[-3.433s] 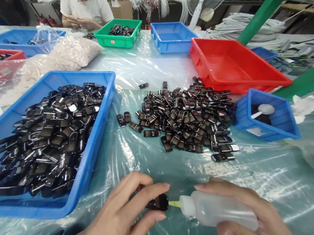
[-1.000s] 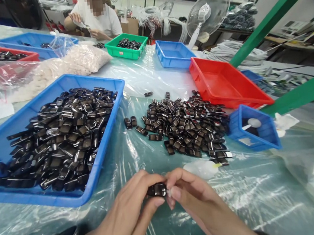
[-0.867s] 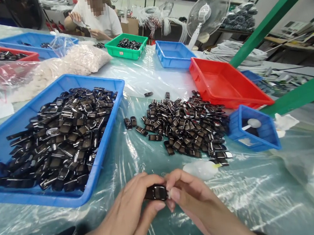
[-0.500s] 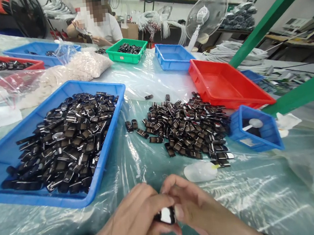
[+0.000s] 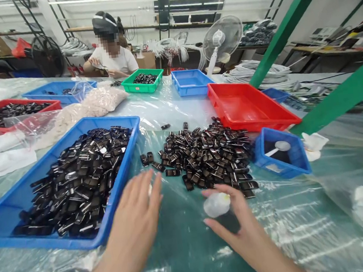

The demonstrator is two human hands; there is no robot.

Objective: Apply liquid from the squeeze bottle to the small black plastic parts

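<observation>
My left hand [image 5: 136, 212] is stretched out, palm down, fingers spread, beside the right wall of the large blue tray [image 5: 122, 194]. Nothing shows in its grasp, though a small pale spot is visible between its fingers. A heap of small black glossy casings [image 5: 88, 176] fills that tray; one bright white face shows near its top. My right hand [image 5: 242, 216] curves around a translucent white oval object [image 5: 217, 204] with a yellowish end. Thumb and fingers are apart; whether they touch it I cannot tell. Just beyond lies a loose pile of similar casings [image 5: 206, 153].
A small blue bin [image 5: 296, 158] holding a white scoop-like tool stands right of the pile. Behind are a red tray [image 5: 254, 119], another blue tray [image 5: 192, 89] and a green tray [image 5: 144, 88]. A green post [image 5: 290, 29] slants on the right. Across the table sits a person [image 5: 118, 62].
My hands have parted, left hand moving forward and left, right hand to the oval object. The white-faced black casing is gone from between them; a white face now shows in the tray.
</observation>
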